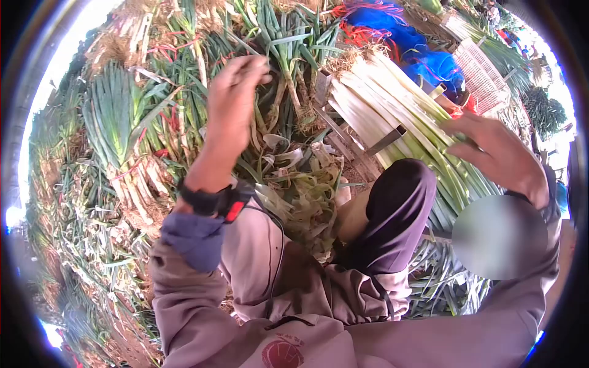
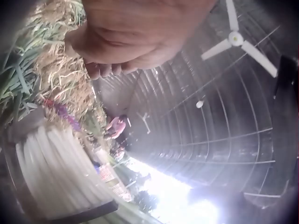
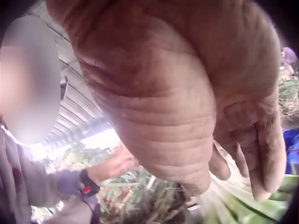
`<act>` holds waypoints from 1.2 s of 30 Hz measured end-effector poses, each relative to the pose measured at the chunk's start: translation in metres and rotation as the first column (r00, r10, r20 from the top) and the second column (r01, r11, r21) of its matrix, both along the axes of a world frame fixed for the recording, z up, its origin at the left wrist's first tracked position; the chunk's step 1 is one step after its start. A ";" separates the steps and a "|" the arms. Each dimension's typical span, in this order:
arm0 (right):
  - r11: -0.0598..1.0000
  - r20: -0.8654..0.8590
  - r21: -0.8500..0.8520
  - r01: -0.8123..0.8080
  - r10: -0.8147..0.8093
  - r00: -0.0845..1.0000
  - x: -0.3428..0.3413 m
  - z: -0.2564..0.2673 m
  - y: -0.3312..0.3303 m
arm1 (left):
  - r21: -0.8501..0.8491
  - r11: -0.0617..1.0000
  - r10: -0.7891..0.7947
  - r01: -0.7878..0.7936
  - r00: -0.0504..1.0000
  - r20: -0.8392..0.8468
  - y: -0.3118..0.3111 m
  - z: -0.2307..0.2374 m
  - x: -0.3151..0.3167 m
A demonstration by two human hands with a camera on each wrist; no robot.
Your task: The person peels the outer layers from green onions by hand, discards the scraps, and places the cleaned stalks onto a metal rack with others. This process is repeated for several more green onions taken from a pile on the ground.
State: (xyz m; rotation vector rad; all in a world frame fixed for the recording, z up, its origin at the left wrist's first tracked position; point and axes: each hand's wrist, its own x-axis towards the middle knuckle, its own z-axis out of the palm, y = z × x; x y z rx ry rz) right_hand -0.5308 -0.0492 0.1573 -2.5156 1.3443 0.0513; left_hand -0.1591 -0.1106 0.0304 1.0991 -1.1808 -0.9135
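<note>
A thick bundle of peeled green onions [image 1: 392, 104] lies in a metal rack [image 1: 388, 140], white stalks toward the far side and green leaves toward the person's right. My right hand [image 1: 494, 150] is over the leafy side of this bundle, its fingers and thumb extended. From the right wrist view, the right hand's fingers [image 3: 268, 158] point down in front of the leaves. Raised over unpeeled, rooty onions [image 1: 288, 61], my left hand [image 1: 236, 104] has loosely bent fingers and holds nothing visible. A black band with a red patch circles the left wrist.
Tied onion bunches [image 1: 116, 116] are heaped along the left. Peeled-off skins [image 1: 300, 202] litter the ground between the person's legs. Behind the rack are blue strands [image 1: 383, 27] and a pale plastic crate [image 1: 481, 73]. A bent knee [image 1: 408, 190] is close by the rack.
</note>
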 end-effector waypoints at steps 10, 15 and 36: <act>0.879 0.051 -0.102 -0.465 0.472 0.880 0.176 -0.036 -0.045 | 0.150 0.957 0.203 -0.249 0.942 0.268 0.158 0.079 0.155; 0.890 0.230 -0.173 -0.422 0.453 0.861 0.247 -0.095 -0.081 | 0.283 0.956 0.141 -0.081 0.970 -0.200 0.172 0.049 0.117; 0.961 0.190 0.199 0.194 -0.232 0.954 0.402 -0.508 -0.180 | 0.310 0.919 0.361 -0.244 0.837 -0.410 0.104 -0.040 0.180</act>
